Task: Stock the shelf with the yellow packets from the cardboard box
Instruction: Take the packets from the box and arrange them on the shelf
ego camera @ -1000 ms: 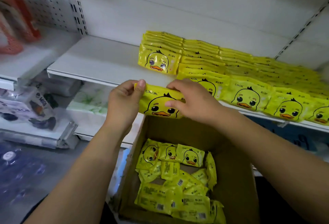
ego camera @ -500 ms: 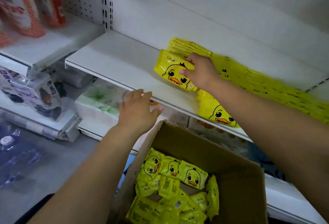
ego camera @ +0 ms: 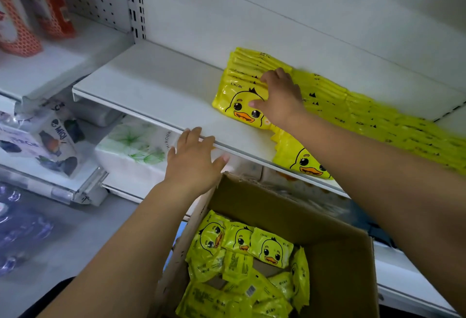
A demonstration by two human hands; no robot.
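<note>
A yellow duck-face packet (ego camera: 238, 104) lies at the front of the left stack on the white shelf (ego camera: 156, 90). My right hand (ego camera: 281, 99) rests on it, fingers spread over its top edge and thumb on the duck face. Rows of yellow packets (ego camera: 378, 118) run back and to the right along the shelf. My left hand (ego camera: 194, 158) is open, its fingers touching the shelf's front edge, holding nothing. Below, the open cardboard box (ego camera: 338, 247) holds several loose yellow packets (ego camera: 252, 264).
White tissue packs (ego camera: 133, 146) sit on the lower shelf under my left hand. Red-orange goods (ego camera: 32, 9) stand on the upper left shelf and a printed pack (ego camera: 50, 141) below them. Grey floor (ego camera: 63, 242) lies at bottom left.
Both hands held one packet over the box a second ago. The right hand carried it up onto the left stack; the left hand let go and moved to the shelf edge.
</note>
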